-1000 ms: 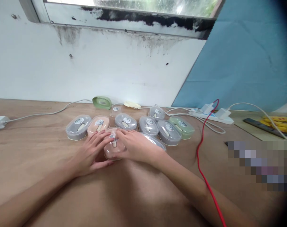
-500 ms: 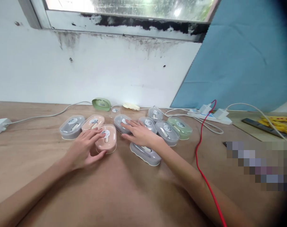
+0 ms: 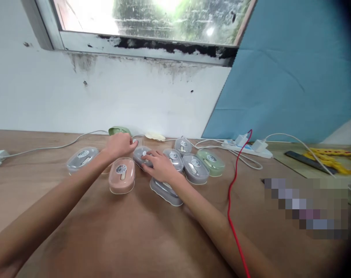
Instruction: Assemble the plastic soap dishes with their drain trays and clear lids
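My left hand [image 3: 121, 146] reaches over the back of the row. Its fingers are mostly hidden, and only the thumb shows, close to a clear lid [image 3: 135, 141] with a round sticker and in front of an uncovered green dish [image 3: 113, 130]. With fingers apart, my right hand [image 3: 160, 166] rests on a grey oval box [image 3: 139, 153] that has a clear lid. Beneath my left forearm lies a pink box, mostly covered. Another pink box [image 3: 121, 183] stands nearer me. Below my right hand is a tilted grey box [image 3: 165, 194].
More grey boxes [image 3: 196, 172] and a green one [image 3: 212, 164] stand to the right; one grey box [image 3: 82, 159] is at left. A pale wavy-edged piece [image 3: 155, 137] lies by the wall. A red cable [image 3: 229, 200] runs from a power strip [image 3: 262, 152] across the table [image 3: 114, 239].
My left hand has left the near pink box and moved up and forward, toward the green dish. My right hand stays by the same grey box, its fingers more bent. The view has tilted up slightly.
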The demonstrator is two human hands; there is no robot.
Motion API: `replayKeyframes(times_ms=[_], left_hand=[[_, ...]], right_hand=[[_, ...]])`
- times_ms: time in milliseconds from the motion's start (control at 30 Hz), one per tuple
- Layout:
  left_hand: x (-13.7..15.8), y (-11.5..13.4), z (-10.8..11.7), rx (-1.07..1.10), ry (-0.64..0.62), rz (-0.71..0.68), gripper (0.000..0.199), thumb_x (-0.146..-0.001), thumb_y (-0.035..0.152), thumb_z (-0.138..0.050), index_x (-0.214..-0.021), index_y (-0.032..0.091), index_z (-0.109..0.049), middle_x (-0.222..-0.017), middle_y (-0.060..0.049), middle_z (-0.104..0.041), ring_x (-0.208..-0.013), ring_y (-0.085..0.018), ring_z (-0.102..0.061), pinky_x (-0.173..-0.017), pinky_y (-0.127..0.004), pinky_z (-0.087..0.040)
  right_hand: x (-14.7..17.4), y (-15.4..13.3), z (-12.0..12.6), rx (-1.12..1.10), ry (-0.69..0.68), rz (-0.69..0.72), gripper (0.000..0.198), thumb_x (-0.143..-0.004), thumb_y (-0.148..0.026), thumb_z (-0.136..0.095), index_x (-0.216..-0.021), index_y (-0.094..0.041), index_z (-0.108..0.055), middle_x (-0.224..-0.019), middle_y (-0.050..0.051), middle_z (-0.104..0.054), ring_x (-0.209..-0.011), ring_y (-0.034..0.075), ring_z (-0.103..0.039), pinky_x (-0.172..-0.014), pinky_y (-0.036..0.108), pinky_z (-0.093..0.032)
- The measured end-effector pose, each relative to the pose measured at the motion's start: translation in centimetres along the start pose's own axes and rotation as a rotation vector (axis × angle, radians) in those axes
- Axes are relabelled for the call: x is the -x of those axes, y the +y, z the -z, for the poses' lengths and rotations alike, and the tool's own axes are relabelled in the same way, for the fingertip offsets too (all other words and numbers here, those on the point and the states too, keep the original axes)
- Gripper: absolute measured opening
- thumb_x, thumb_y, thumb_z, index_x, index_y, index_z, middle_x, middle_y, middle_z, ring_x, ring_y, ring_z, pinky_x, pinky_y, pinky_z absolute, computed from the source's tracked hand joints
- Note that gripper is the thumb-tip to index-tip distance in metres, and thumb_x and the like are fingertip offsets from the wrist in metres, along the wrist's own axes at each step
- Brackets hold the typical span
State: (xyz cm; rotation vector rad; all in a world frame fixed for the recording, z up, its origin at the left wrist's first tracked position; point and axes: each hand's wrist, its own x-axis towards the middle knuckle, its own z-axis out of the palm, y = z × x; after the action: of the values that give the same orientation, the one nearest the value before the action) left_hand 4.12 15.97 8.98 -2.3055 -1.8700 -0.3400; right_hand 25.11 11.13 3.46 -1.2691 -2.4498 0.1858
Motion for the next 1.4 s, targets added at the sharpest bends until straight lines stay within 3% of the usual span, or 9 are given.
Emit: replayKeyframes(times_ms=[100, 200, 467, 667, 800, 1000, 1167, 1267, 1400], left_hand=[[-4.9, 0.8, -1.0, -0.001, -0.010, -0.022, 0.029, -0.107, 0.042, -0.062, -0.112, 0.017, -0.076, -0.111, -0.012, -0.077, -0.104, -0.028, -0.074, -0.091, -0.043, -0.062], [-8.1, 2.1, -2.5, 0.009, -0.055, -0.162, 0.039, -0.105, 0.038, -0.070, -0.138, 0.017, -0.064, -0.139, -0.012, -0.066, -0.117, -0.027, -0.070, -0.099, -0.049, -0.062], [-11.2, 4.6, -6.3, -0.014, -0.159, -0.318, 0.038, -0.105, 0.038, -0.069, -0.138, 0.018, -0.065, -0.138, -0.013, -0.067, -0.117, -0.027, -0.070, -0.099, -0.049, -0.062], [-11.2, 3.0, -4.4, 0.065, -0.039, -0.360, 0.038, -0.105, 0.038, -0.070, -0.136, 0.017, -0.065, -0.137, -0.012, -0.067, -0.117, -0.027, -0.070, -0.098, -0.049, -0.062], [-7.2, 1.2, -1.5, 0.194, 0.204, -0.356, 0.027, -0.106, 0.018, -0.058, -0.121, 0.019, -0.080, -0.124, -0.010, -0.073, -0.110, -0.025, -0.074, -0.100, -0.041, -0.062], [7.2, 0.3, -0.1, 0.495, 0.630, -0.393, 0.029, -0.107, 0.018, -0.056, -0.126, 0.023, -0.079, -0.120, -0.009, -0.073, -0.104, -0.021, -0.074, -0.086, -0.032, -0.064], [15.8, 1.4, -3.3, 0.492, 0.583, -0.602, 0.043, -0.104, 0.004, -0.058, -0.142, 0.025, -0.066, -0.128, -0.011, -0.068, -0.104, -0.017, -0.075, -0.086, -0.026, -0.065], [16.6, 1.0, -5.3, 0.485, 0.495, -0.650, 0.042, -0.105, 0.005, -0.056, -0.143, 0.021, -0.064, -0.134, -0.014, -0.066, -0.088, -0.012, -0.075, -0.079, -0.024, -0.066], [15.6, -1.1, -6.3, 0.459, 0.488, -0.711, 0.029, -0.105, 0.008, -0.057, -0.125, 0.024, -0.073, -0.130, -0.010, -0.071, -0.092, -0.014, -0.078, -0.085, -0.025, -0.068]], right_hand=[[0.0, 0.2, -0.2, 0.002, 0.021, 0.015, 0.033, -0.107, -0.034, -0.063, -0.137, -0.023, -0.072, -0.146, 0.012, -0.067, -0.134, 0.033, -0.058, -0.112, 0.048, -0.045], [-0.2, 0.4, -0.2, -0.002, 0.037, 0.030, 0.031, -0.107, -0.032, -0.062, -0.134, -0.022, -0.074, -0.145, 0.011, -0.069, -0.132, 0.033, -0.059, -0.111, 0.047, -0.045], [-0.4, 1.0, -0.8, 0.001, 0.085, 0.060, 0.027, -0.103, -0.030, -0.068, -0.126, -0.021, -0.077, -0.135, 0.010, -0.075, -0.126, 0.032, -0.062, -0.104, 0.043, -0.047], [-0.6, 1.1, -0.9, -0.045, 0.288, 0.046, 0.008, -0.097, -0.021, -0.066, -0.098, -0.020, -0.074, -0.111, 0.009, -0.077, -0.109, 0.028, -0.065, -0.097, 0.039, -0.047], [-0.5, 0.9, -0.3, -0.106, 0.566, -0.010, 0.018, -0.100, -0.023, -0.052, -0.082, -0.024, -0.059, -0.094, 0.009, -0.068, -0.097, 0.028, -0.061, -0.093, 0.042, -0.044], [-0.3, 1.4, 0.0, -0.298, 0.952, -0.045, 0.020, -0.102, -0.032, -0.033, -0.083, -0.027, -0.038, -0.085, 0.005, -0.052, -0.084, 0.027, -0.052, -0.082, 0.043, -0.042], [-1.0, 2.7, -0.1, -0.493, 1.086, -0.128, 0.035, -0.109, -0.044, -0.017, -0.084, -0.028, -0.035, -0.081, 0.002, -0.045, -0.077, 0.023, -0.048, -0.073, 0.038, -0.040], [-1.1, 2.9, -0.2, -0.554, 1.047, -0.161, 0.047, -0.111, -0.053, -0.014, -0.079, -0.028, -0.038, -0.073, 0.000, -0.045, -0.070, 0.021, -0.047, -0.068, 0.035, -0.038], [-1.0, 2.6, -0.3, -0.565, 0.947, -0.157, 0.061, -0.111, -0.061, -0.007, -0.071, -0.028, -0.040, -0.066, -0.001, -0.046, -0.062, 0.019, -0.048, -0.063, 0.033, -0.039]])
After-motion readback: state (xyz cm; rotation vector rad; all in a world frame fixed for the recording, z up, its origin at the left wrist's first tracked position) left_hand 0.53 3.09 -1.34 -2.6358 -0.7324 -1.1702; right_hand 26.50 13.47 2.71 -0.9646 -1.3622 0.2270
